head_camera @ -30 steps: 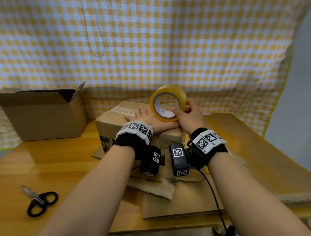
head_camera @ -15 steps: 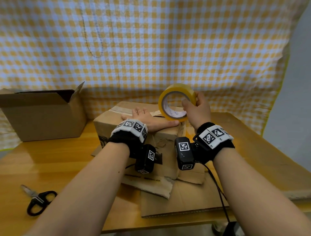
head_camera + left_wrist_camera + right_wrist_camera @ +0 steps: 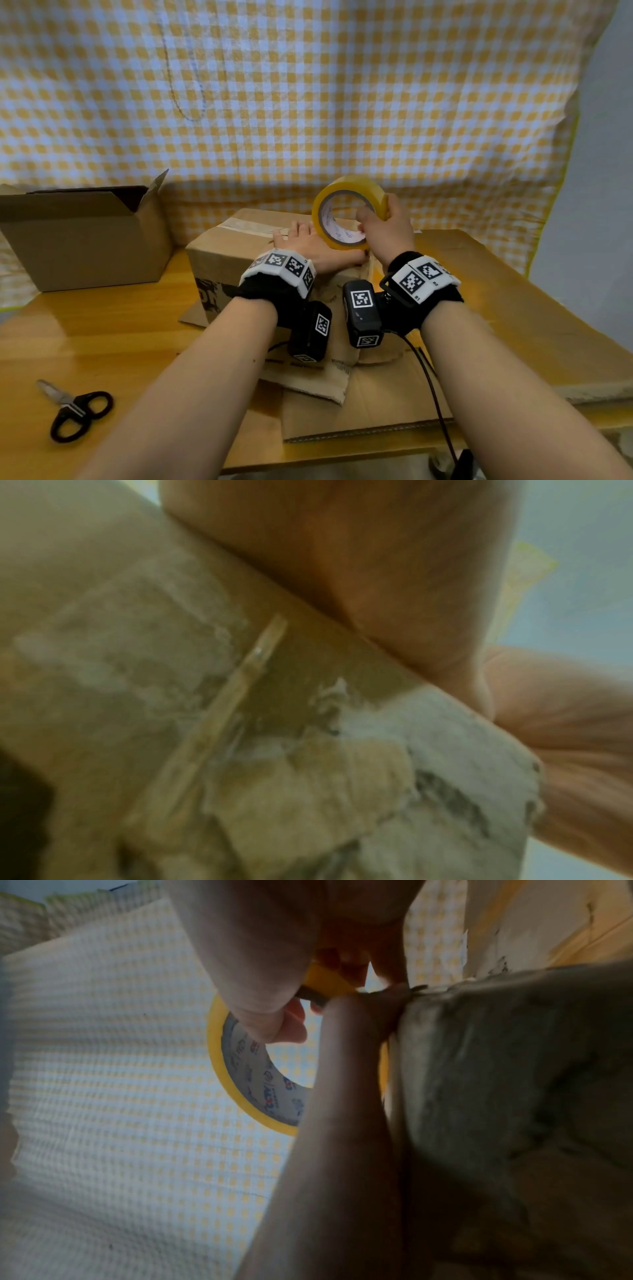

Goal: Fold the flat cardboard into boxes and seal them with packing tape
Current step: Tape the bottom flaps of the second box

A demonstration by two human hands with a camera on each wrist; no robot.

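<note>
A closed brown cardboard box point(image 3: 233, 253) stands on the wooden table, with a strip of tape across its far top. My left hand point(image 3: 310, 245) lies flat on the box top, fingers straight, pressing it down near the right edge. My right hand point(image 3: 385, 229) grips a yellow roll of packing tape point(image 3: 346, 212) upright just above the box's right end, thumb inside the core. In the right wrist view the tape roll point(image 3: 240, 1074) shows beside my left forearm. The left wrist view shows the box's torn side point(image 3: 308, 777) up close, blurred.
An open cardboard box point(image 3: 82, 236) sits at the back left. Black-handled scissors point(image 3: 73, 411) lie near the front left edge. Flat cardboard sheets point(image 3: 359, 401) lie under and in front of the box, and another sheet point(image 3: 496, 301) lies to the right. A checked cloth hangs behind.
My right hand has lifted the tape roll slightly and carried it rightward toward the box's right edge. My left hand has stayed flat on the box top.
</note>
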